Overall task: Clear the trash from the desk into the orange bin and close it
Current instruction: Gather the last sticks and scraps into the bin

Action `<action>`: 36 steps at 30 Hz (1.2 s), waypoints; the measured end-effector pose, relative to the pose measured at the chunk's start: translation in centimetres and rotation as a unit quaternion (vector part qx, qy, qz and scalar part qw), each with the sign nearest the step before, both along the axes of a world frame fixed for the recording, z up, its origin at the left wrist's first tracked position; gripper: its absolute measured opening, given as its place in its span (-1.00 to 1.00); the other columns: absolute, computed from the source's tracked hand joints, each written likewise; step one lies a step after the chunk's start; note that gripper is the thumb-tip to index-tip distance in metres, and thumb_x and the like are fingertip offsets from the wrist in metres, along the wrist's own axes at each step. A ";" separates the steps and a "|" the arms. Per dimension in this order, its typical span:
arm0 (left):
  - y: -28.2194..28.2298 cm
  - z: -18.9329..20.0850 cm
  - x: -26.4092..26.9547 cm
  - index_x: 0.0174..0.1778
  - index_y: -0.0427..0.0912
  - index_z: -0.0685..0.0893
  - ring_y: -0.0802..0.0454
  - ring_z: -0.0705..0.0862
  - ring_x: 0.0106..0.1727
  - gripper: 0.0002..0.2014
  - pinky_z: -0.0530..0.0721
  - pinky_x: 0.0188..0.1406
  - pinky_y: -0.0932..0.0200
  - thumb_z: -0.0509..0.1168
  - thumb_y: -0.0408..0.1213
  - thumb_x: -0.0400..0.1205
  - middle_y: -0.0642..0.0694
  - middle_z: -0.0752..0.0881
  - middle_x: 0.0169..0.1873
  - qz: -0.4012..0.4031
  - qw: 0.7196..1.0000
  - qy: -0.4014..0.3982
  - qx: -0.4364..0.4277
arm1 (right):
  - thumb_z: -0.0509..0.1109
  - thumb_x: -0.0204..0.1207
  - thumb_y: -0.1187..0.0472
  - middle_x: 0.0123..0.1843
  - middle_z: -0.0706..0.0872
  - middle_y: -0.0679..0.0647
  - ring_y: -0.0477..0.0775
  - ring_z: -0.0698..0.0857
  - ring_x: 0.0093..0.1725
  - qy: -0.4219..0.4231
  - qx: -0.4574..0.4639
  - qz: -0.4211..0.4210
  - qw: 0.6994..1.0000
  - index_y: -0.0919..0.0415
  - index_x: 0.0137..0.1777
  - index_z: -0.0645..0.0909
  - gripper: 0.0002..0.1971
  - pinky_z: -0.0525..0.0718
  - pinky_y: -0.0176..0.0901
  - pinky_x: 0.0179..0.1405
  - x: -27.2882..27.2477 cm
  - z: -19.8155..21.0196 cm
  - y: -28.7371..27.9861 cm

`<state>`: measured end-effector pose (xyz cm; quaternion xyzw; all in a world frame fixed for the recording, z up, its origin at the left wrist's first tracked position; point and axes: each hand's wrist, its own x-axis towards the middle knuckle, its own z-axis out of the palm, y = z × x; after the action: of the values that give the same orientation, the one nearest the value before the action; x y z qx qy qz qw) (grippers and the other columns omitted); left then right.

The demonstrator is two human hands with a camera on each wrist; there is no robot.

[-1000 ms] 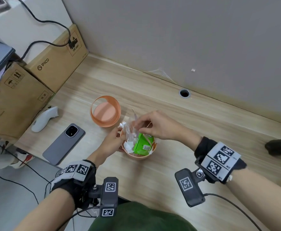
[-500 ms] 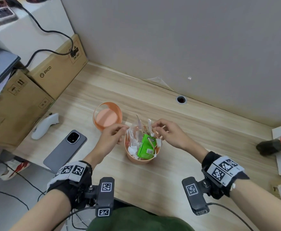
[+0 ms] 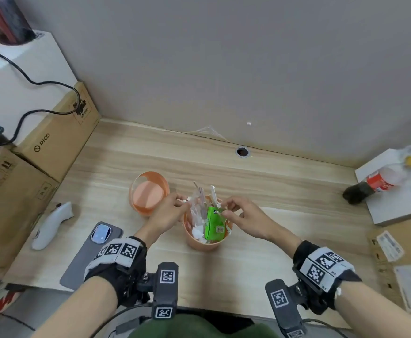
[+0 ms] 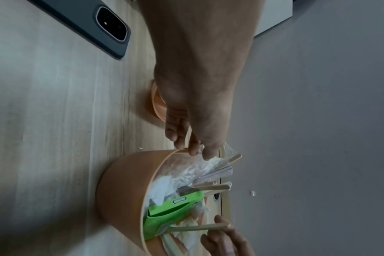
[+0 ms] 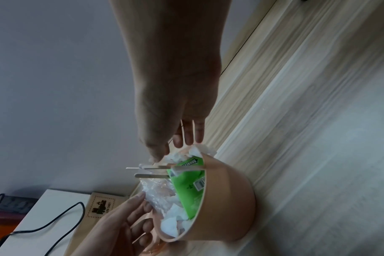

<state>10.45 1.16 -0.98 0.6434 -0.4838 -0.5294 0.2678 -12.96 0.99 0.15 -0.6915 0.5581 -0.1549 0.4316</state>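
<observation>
Bin (image 3: 200, 241) is standing open on the surface (image 3: 285, 215), stuffed with trash; its lid (image 3: 148, 192) is lying just beside. I am seeing the left hand (image 3: 169, 214) pinching clear plastic (image 3: 196, 206) at the rim, the right hand (image 3: 244, 218) pinching white scrap (image 5: 175, 156) beside the green carton (image 3: 214, 224).

Left hand (image 4: 193, 97) pinches crinkled clear plastic wrap (image 4: 186, 170) at the round orange plastic bin's (image 4: 123, 187) rim.

bin (image 3: 208, 241) mid-desk (image 3: 272, 191), lid (image 3: 148, 193) just left, phone (image 3: 91, 252) farther left, bottle (image 3: 375, 182) far right
</observation>
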 end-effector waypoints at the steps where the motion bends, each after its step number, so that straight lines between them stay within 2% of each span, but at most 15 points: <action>1: -0.1 -0.1 0.2 0.02 -0.12 0.63 0.09 0.58 -0.43 -0.89 0.53 -0.38 0.20 0.35 -0.18 0.67 0.01 0.67 -0.37 -0.008 1.000 -0.012 0.000 | 0.36 0.57 0.17 0.00 0.59 0.05 -0.14 0.58 -0.08 0.017 -0.005 -0.018 1.000 0.07 0.14 0.61 -0.83 0.47 -0.52 -0.14 -0.1 -0.1 0.3; 4: -0.5 -0.3 0.7 -0.21 -0.05 0.74 0.23 0.56 -0.48 -0.89 0.52 -0.42 0.32 0.38 -0.28 0.63 0.12 0.65 -0.50 -0.036 0.998 -0.050 -0.021 | 0.33 0.57 0.19 -0.10 0.60 0.04 -0.01 0.60 -0.16 0.073 0.052 -0.060 0.994 0.16 0.18 0.56 -0.79 0.51 -0.30 -0.19 -0.6 -0.2 1.0; 7: -0.7 0.3 0.4 -0.33 -0.09 0.82 0.40 0.60 -0.51 -0.83 0.47 -0.46 0.54 0.43 -0.34 0.57 0.19 0.70 -0.60 -0.073 0.994 -0.076 -0.038 | 0.35 0.51 0.24 -0.25 0.71 0.00 -0.14 0.68 -0.34 0.052 0.108 -0.093 0.988 0.08 0.05 0.52 -0.85 0.64 -0.19 -0.27 -0.5 -0.2 1.9; 9: -0.7 0.8 -0.2 -0.33 -0.18 0.85 0.38 0.63 -0.53 -0.84 0.48 -0.50 0.56 0.43 -0.39 0.55 0.10 0.77 -0.55 -0.098 0.992 -0.072 -0.041 | 0.37 0.46 0.28 -0.27 0.76 0.06 -0.17 0.67 -0.41 0.054 0.096 -0.122 0.986 0.08 -0.05 0.55 -0.88 0.72 -0.09 -0.22 -0.4 -0.3 2.0; 12: -0.7 0.8 -1.4 -0.27 -0.22 0.87 0.32 0.66 -0.57 -0.88 0.50 -0.57 0.53 0.45 -0.39 0.56 -0.12 0.84 -0.43 -0.116 0.990 -0.058 -0.046 | 0.38 0.42 0.30 -0.26 0.77 0.11 -0.06 0.69 -0.38 0.056 0.091 -0.143 0.984 0.04 -0.19 0.58 -0.88 0.76 -0.02 -0.13 -0.3 -0.2 2.1; 15: -0.7 0.4 -2.5 -0.26 -0.17 0.87 0.29 0.59 -0.65 -0.87 0.53 -0.56 0.46 0.46 -0.27 0.58 0.04 0.72 -0.66 -0.119 0.990 -0.070 -0.036 | 0.37 0.43 0.34 -0.33 0.72 0.06 -0.12 0.67 -0.43 0.059 0.088 -0.162 0.981 0.03 -0.26 0.58 -0.83 0.74 -0.21 -0.27 -0.4 -0.4 2.3; 17: -0.9 0.1 -3.0 -0.32 -0.03 0.85 0.16 0.71 -0.57 -0.82 0.71 -0.40 0.28 0.45 -0.11 0.57 0.00 0.76 -0.63 -0.133 0.985 -0.109 -0.032 | 0.37 0.43 0.34 -0.39 0.71 0.02 -0.19 0.64 -0.43 0.063 0.073 -0.179 0.979 0.02 -0.27 0.60 -0.82 0.59 -0.38 -0.42 -0.3 -0.5 2.5; 19: -1.2 -0.1 -3.3 -0.41 0.13 0.80 0.19 0.74 -0.54 -0.78 0.70 -0.40 0.25 0.42 0.02 0.55 0.00 0.79 -0.57 -0.153 0.972 -0.170 -0.049 | 0.38 0.43 0.31 -0.43 0.69 -0.04 -0.25 0.62 -0.43 0.058 0.049 -0.189 0.979 -0.01 -0.31 0.62 -0.81 0.52 -0.43 -0.41 -0.1 -0.2 2.7; 22: -1.8 0.0 -3.6 -0.47 0.31 0.68 0.23 0.73 -0.43 -0.76 0.71 -0.33 0.21 0.40 0.06 0.54 0.05 0.85 -0.40 -0.159 0.958 -0.226 -0.076 | 0.42 0.44 0.27 -0.35 0.73 -0.07 -0.33 0.63 -0.41 0.049 0.038 -0.147 0.987 -0.02 -0.28 0.68 -0.84 0.50 -0.49 -0.30 0.1 0.6 2.8; 24: -2.2 0.3 -3.4 -0.36 0.29 0.76 0.12 0.77 -0.30 -0.83 0.76 -0.22 0.12 0.40 0.01 0.56 0.06 0.86 -0.30 -0.166 0.958 -0.222 -0.072 | 0.40 0.48 0.26 -0.29 0.72 -0.10 -0.31 0.63 -0.33 0.070 0.051 -0.102 0.991 0.08 -0.13 0.76 -0.89 0.47 -0.58 -0.32 0.2 1.2 2.8; 26: -2.3 0.2 -2.9 -0.20 0.17 0.86 0.09 0.74 -0.33 -0.85 0.68 -0.32 0.17 0.38 -0.04 0.60 0.07 0.84 -0.32 -0.177 0.959 -0.206 -0.075 | 0.33 0.52 0.28 -0.21 0.75 -0.08 -0.26 0.62 -0.30 0.102 0.063 -0.063 0.991 0.15 0.00 0.78 -0.81 0.46 -0.59 -0.30 0.2 1.5 2.7; 28: -2.2 -0.2 -2.1 -0.29 0.03 0.87 0.11 0.64 -0.46 -0.74 0.55 -0.38 0.18 0.32 -0.09 0.64 0.04 0.80 -0.43 -0.183 0.965 -0.174 -0.075 | 0.24 0.57 0.30 0.00 0.80 0.01 -0.14 0.63 -0.19 0.139 0.070 -0.014 0.988 0.14 0.11 0.76 -0.73 0.47 -0.46 -0.16 0.6 1.8 2.4; 31: -1.7 -0.7 -1.1 -0.34 -0.34 0.80 0.09 0.66 -0.48 -0.60 0.58 -0.36 0.15 0.25 -0.14 0.66 -0.16 0.80 -0.46 -0.169 0.980 -0.092 -0.060 | 0.11 0.63 0.30 0.19 0.74 0.17 0.21 0.64 0.12 0.225 0.081 0.081 0.968 0.08 0.29 0.66 -0.63 0.49 -0.19 0.03 1.3 1.8 1.9; 34: -0.7 -0.1 -0.4 -0.24 -0.44 0.83 0.30 0.66 -0.46 -0.68 0.49 -0.38 0.52 0.32 -0.27 0.66 -0.26 0.84 -0.32 -0.144 0.986 -0.047 -0.069 | 0.05 0.63 0.26 0.22 0.66 0.32 0.38 0.62 0.19 0.295 0.103 0.154 0.937 0.06 0.41 0.54 -0.58 0.60 0.05 0.16 2.3 1.4 1.5; 36: -0.5 -0.3 -0.1 -0.23 -0.38 0.84 0.28 0.66 -0.44 -0.77 0.48 -0.35 0.55 0.39 -0.30 0.63 -0.26 0.81 -0.32 -0.114 0.991 -0.028 -0.067 | 0.06 0.61 0.27 0.26 0.63 0.35 0.40 0.61 0.21 0.319 0.119 0.176 0.924 0.15 0.43 0.48 -0.59 0.61 0.13 0.20 3.0 1.2 1.3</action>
<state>10.33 0.61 -1.24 0.5792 -0.5958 -0.5048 0.2340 -10.00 2.33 1.34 -0.7348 0.5500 0.2197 0.3306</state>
